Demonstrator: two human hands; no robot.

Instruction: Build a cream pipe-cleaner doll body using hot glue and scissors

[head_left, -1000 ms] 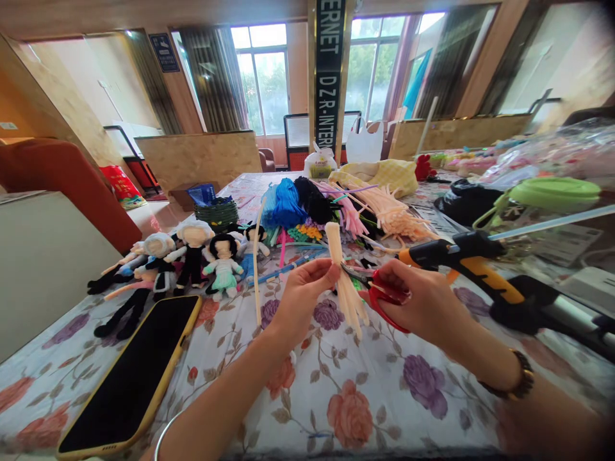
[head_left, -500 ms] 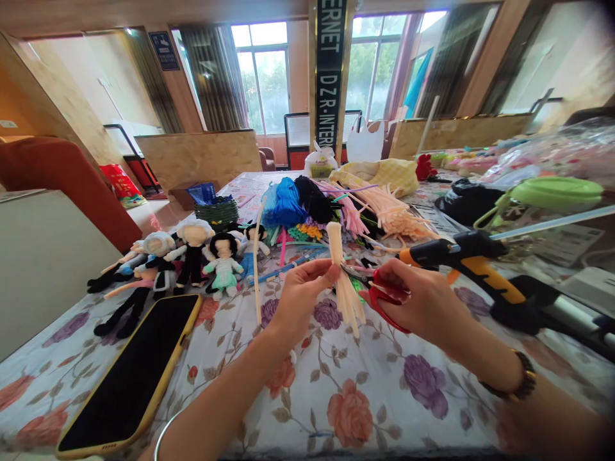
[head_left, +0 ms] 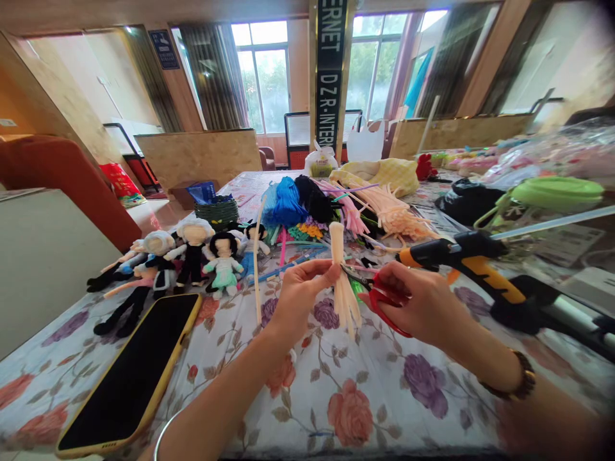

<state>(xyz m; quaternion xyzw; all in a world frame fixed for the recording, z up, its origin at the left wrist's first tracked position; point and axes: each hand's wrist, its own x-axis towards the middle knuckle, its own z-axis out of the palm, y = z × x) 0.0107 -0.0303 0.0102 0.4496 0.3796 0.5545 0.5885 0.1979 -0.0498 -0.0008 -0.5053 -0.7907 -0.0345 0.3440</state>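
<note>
My left hand (head_left: 310, 288) pinches a cream bundle of fuzzy pipe cleaners (head_left: 346, 301) at its narrow middle. The bundle stands upright, rounded at the top, with loose strands fanning out below. My right hand (head_left: 420, 301) is closed around the red handles of a pair of scissors (head_left: 384, 304). Their dark blades reach the bundle just beside my left fingertips; whether they bite into a strand is too small to tell. A single cream pipe cleaner (head_left: 258, 269) lies left of my left hand.
Several small dolls (head_left: 195, 250) and a phone in a yellow case (head_left: 129, 378) lie at left. Behind my hands are coloured pipe cleaner bundles (head_left: 288, 202). A glue gun (head_left: 490, 269) is close by my right hand, with a green-lidded container (head_left: 557, 192) beyond.
The loose lower strands of the bundle have shifted slightly. Both hands and the scissors stay in nearly the same place.
</note>
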